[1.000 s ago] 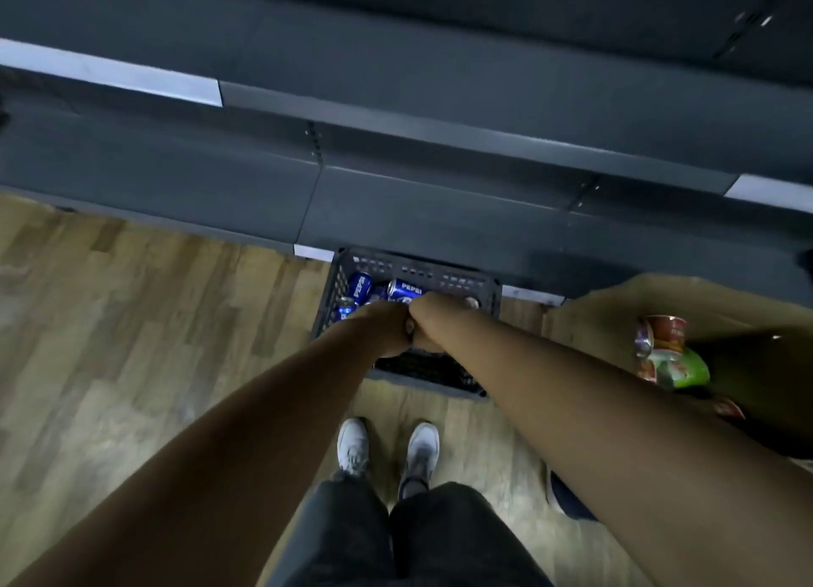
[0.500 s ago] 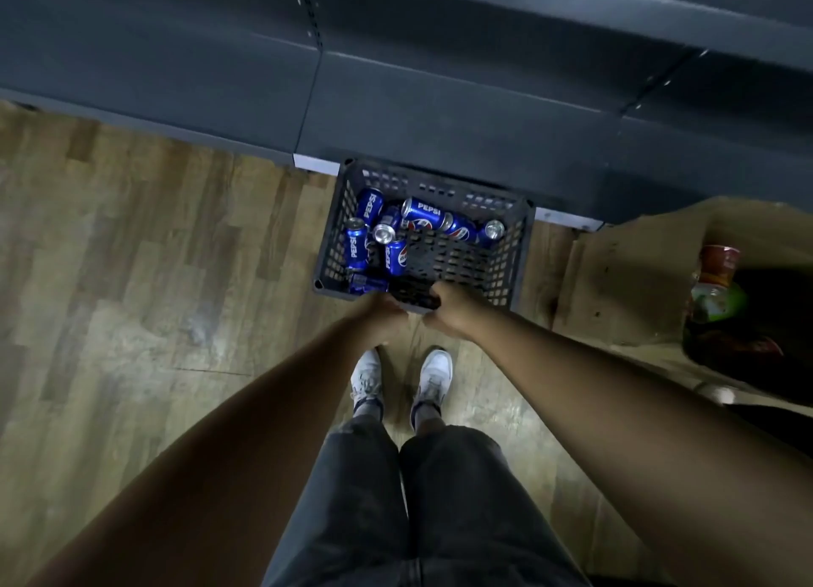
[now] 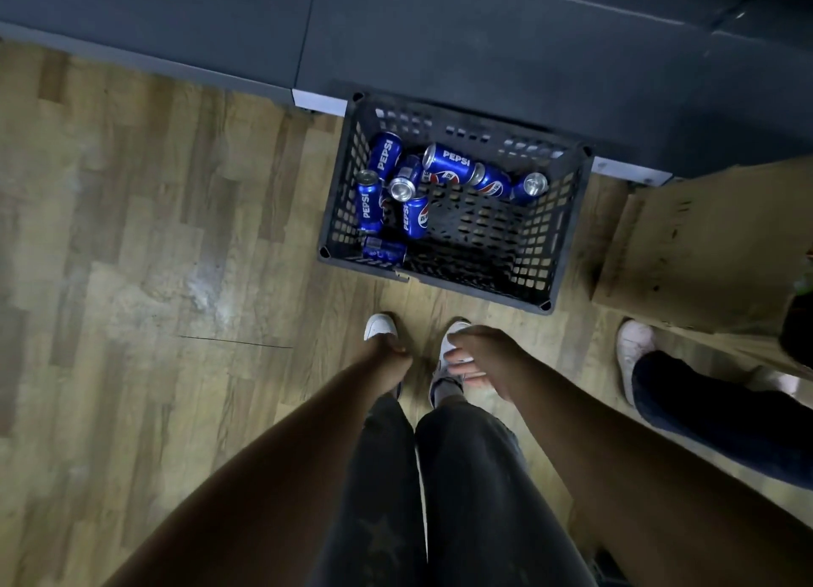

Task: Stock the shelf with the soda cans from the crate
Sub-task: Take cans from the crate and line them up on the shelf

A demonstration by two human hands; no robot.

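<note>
Soda cans (image 3: 448,162) lie ahead of both hands; right hand (image 3: 479,357) hangs loosely curled, empty; left hand (image 3: 389,353) seemingly likewise. Lift the topmost first.

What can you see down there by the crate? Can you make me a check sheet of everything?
Surface: wooden floor.
Job's things: black crate on the floor against the dark shelf; several Pepsi cans lie loose inside, mostly left and far side.
Clutter: cardboard box right of the crate.
Hands: left hand and right hand hang above white shoes, holding nothing.
Cables: nothing seen.
Surroundings: another person's leg and white shoe at right.
</note>
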